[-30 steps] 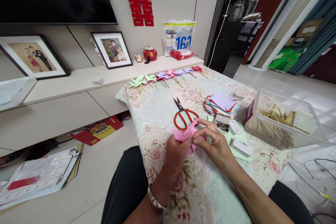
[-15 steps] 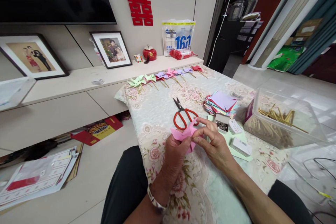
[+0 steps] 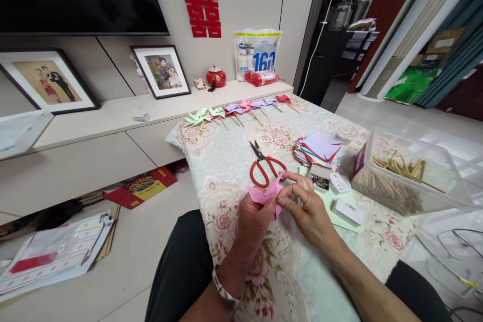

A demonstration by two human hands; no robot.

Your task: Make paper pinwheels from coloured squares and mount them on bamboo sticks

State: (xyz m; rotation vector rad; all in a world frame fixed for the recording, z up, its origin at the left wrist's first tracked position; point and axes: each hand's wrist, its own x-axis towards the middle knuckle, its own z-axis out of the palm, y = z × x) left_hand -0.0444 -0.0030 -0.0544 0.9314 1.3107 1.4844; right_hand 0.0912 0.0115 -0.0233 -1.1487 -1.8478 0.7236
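Left hand (image 3: 255,219), right hand (image 3: 310,207) both pinching pink paper (image 3: 259,194); bag (image 3: 257,46) beyond (reads "160")

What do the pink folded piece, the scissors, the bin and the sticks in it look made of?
Pink folded piece: matte paper or thin card, by its crisp folds.
Scissors: blades likely metal, thin and dark; smooth orange-red handles, perhaps plastic-coated.
Bin: likely clear, glossy plastic; the sticks show through its wall.
Sticks: probably bamboo or wood, by their straw-tan colour.

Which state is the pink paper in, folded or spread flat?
Folded: the pink paper shows raised, bent points, held in the left hand and right hand.
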